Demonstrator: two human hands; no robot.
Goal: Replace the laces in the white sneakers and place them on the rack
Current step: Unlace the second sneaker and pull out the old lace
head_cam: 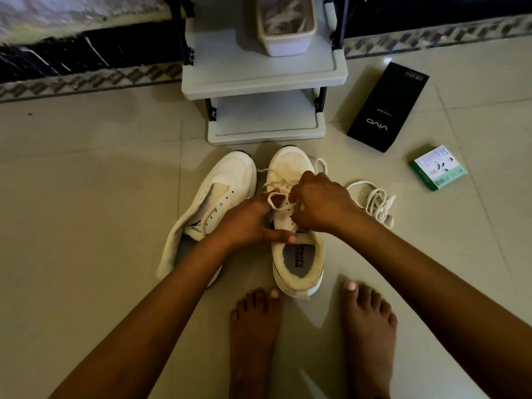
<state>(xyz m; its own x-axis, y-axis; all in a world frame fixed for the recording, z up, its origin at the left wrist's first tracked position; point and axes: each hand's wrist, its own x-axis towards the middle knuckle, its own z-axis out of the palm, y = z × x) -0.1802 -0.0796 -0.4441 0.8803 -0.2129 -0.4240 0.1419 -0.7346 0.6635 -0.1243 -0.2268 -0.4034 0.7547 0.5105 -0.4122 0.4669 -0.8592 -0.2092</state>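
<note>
Two white sneakers stand on the tiled floor in front of a grey rack (259,82). The left sneaker (218,185) has bare eyelets and leans outward. The right sneaker (293,254) carries a white lace (277,201) across its tongue. My left hand (247,220) pinches a loop of that lace, its thumb lying over the shoe's collar. My right hand (319,203) grips the lace over the eyelets from the right. A loose white lace (374,203) lies bundled on the floor just right of the right sneaker.
A beige tub (288,38) with pale contents sits on the rack's upper shelf. A black phone box (385,110) and a small green-and-white box (437,168) lie on the floor to the right. My bare feet (311,341) are planted just behind the right sneaker.
</note>
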